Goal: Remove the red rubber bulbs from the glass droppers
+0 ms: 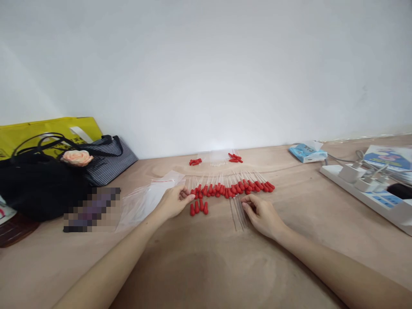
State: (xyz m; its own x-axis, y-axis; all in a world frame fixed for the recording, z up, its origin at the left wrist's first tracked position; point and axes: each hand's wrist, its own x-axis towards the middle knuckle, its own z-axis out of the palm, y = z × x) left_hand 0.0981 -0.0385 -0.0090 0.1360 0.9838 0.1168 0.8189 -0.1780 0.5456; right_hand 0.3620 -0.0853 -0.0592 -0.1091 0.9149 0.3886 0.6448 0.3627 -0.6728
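A row of glass droppers with red rubber bulbs (pixel 233 187) lies across the wooden table (pixel 206 257). My left hand (pixel 174 201) rests beside the row's left end, fingers curled, its fingertips near three loose red bulbs (pixel 198 208). My right hand (pixel 262 214) lies on the table with its fingers bent over a bundle of bare glass tubes (pixel 238 212). Whether either hand pinches anything is unclear. Clear plastic bags (pixel 144 199) lie just left of my left hand.
Further back lie two small heaps of red bulbs (pixel 195 162) (pixel 235 158) with clear tubes between them. A black bag (pixel 35 184), a striped pouch (pixel 107 159) and a yellow bag (pixel 48 131) stand at the left. A tissue pack (pixel 307 152) and white power strip (pixel 370 193) lie right.
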